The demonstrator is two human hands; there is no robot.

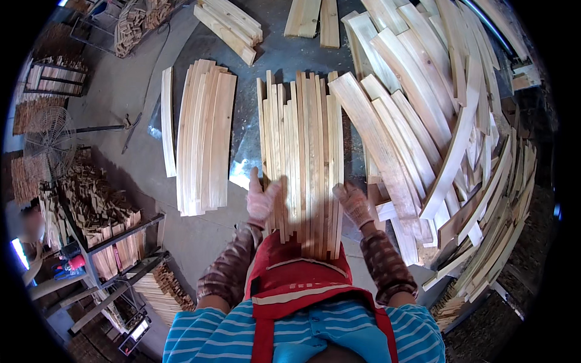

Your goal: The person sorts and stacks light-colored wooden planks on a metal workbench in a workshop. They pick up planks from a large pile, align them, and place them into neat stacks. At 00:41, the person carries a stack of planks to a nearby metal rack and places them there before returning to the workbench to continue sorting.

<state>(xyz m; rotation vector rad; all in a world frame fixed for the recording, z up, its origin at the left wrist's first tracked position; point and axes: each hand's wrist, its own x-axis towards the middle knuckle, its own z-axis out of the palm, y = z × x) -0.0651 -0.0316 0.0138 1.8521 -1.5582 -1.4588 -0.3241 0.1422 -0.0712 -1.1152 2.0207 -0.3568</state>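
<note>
A row of long, narrow wooden strips [305, 145] stands packed side by side in front of me, with uneven ends. My left hand [261, 201], in a pale work glove, is at the row's left side near the close end. Its fingers are spread, one stretched along the edge and the thumb toward the strips. My right hand [356, 204], also gloved, lies against the right edge with its fingers extended. Both hands flank the wood; neither is wrapped around a strip. The strips' near ends reach over my red apron [302, 287].
A stack of boards [206, 139] lies left on the dark table [275, 45], beside a single strip [168, 121]. A large loose pile of boards [417, 78] fills the right. More boards [230, 24] lie at the far side. A fan [49, 142] and wood-filled racks [115, 242] stand left.
</note>
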